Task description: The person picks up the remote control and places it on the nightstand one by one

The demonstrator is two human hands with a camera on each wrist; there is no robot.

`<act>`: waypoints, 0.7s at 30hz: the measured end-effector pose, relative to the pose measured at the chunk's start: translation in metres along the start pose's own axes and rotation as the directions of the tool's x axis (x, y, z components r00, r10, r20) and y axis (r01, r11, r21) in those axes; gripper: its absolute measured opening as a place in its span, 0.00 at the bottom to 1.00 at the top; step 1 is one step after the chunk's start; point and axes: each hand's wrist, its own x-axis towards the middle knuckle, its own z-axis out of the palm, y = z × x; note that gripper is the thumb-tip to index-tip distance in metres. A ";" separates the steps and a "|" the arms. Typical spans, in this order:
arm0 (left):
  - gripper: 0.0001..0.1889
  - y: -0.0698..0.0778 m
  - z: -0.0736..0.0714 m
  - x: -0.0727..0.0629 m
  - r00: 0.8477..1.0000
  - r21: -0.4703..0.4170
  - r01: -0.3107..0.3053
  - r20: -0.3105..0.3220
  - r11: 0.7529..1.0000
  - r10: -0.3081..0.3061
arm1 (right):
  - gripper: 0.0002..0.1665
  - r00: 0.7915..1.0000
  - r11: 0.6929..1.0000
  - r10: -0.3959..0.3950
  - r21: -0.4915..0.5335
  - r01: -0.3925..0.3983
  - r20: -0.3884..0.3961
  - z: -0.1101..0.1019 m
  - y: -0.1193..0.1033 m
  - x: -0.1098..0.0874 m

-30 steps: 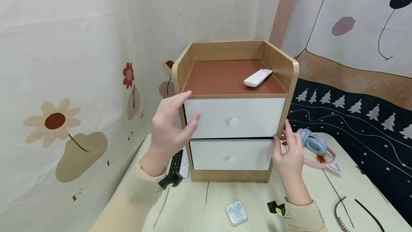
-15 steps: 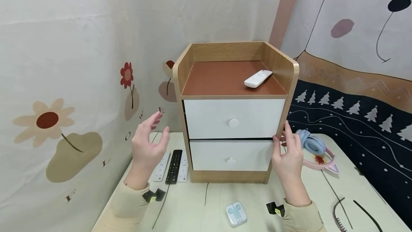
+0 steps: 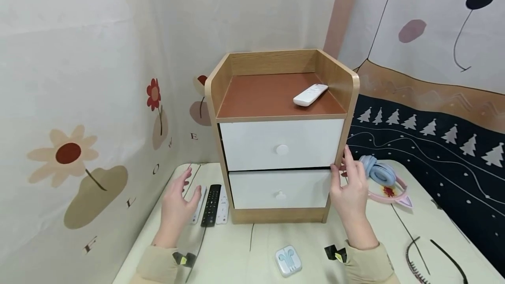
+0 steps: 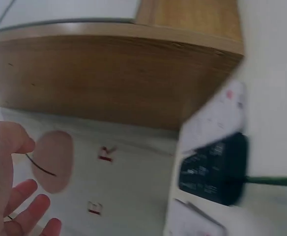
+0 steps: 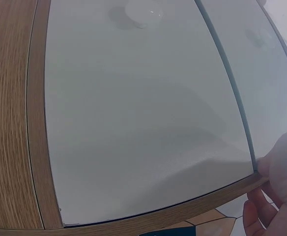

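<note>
Moved since the earliest frame: left hand (image 3: 175,207), gone from in front of the upper drawer (image 3: 260,146) to lower down, well apart from it. Right hand (image 3: 349,192) stays at the same edge. We take clock bearings from the head view, with the cabinet at the centre.

Item one: cabinet (image 3: 278,215), one, upright on the table (image 3: 232,253). Both drawers appear closed, the lower drawer (image 3: 256,189) included, though we cannot tell whether they sit fully flush.

Item two: right hand, at 4 o'clock. Thumb on the front edge, fingers along the side; we record the edge as pinched between them.

Item three: left hand, at 8 o'clock. Fingers slightly spread, thumb apart, nothing held.

Item four: remotes, three, side by side at 8 o'clock: outer white remote (image 3: 198,208), black remote (image 3: 211,205), inner white remote (image 3: 222,207). Our left wrist view is blurred; contact between hand and remotes looks unlikely.

Item five: shelf remote (image 3: 310,94), toward 3 o'clock on the shelf (image 3: 256,95).

Also listed: earphone case (image 3: 289,260), 6 o'clock; headphones (image 3: 383,175), 4 o'clock.

Progress, as we judge it: done, the cabinet stands with its left side released; left, the right-hand hold, not yet given up, and three remotes ungrasped.
</note>
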 end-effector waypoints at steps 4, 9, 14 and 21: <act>0.36 -0.019 0.009 -0.013 0.994 0.023 0.070 0.084 0.997 -0.072 | 0.40 1.000 1.000 -0.012 0.010 0.013 -0.020 0.001 0.000 0.000; 0.37 -0.032 0.018 -0.023 0.976 0.029 0.145 0.163 0.989 -0.148 | 0.39 1.000 1.000 -0.012 0.007 0.012 -0.024 0.001 0.000 0.001; 0.38 -0.040 0.024 -0.031 0.957 0.051 0.179 0.224 0.983 -0.186 | 0.39 1.000 1.000 0.003 -0.001 -0.003 -0.012 0.001 -0.001 0.001; 0.39 -0.049 0.026 -0.040 0.891 0.104 0.273 0.346 0.956 -0.292 | 0.39 1.000 1.000 0.000 0.011 0.000 -0.010 0.001 -0.002 0.001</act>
